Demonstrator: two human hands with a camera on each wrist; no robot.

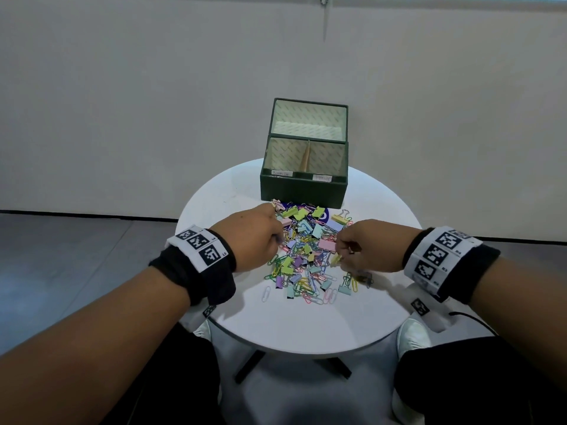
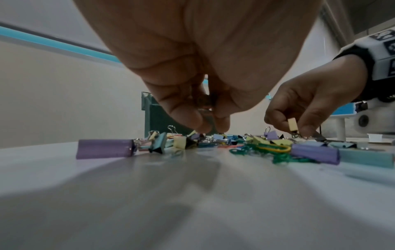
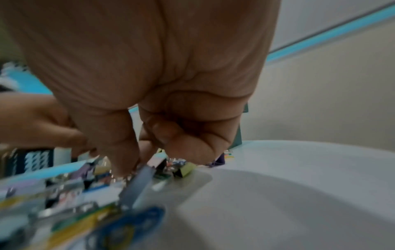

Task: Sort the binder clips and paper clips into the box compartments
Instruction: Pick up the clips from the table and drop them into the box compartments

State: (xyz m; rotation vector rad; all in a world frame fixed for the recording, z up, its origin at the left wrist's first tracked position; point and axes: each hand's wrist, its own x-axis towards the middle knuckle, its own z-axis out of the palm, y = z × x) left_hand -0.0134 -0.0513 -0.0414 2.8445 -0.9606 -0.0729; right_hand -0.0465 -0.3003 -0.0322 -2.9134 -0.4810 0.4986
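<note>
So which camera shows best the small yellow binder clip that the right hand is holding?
The left wrist view: the yellow binder clip hangs sharp and unblocked from the right hand. The head view shows only a tiny yellow speck under the fingers. The right wrist view is blurred; I cannot pick it out there.

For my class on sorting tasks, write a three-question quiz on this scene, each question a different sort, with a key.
1. True or false: the front compartments of the green box already hold many clips.
2. Multiple choice: what does the right hand pinch? A) a yellow binder clip B) a purple paper clip C) the box's label
3. Fill in: the pile of clips lies on the round white ____, on the person's side of the box.

Key: 1. False; what shows of them looks empty. 2. A; the yellow binder clip hangs between its thumb and finger, above the pile. 3. table.
</note>
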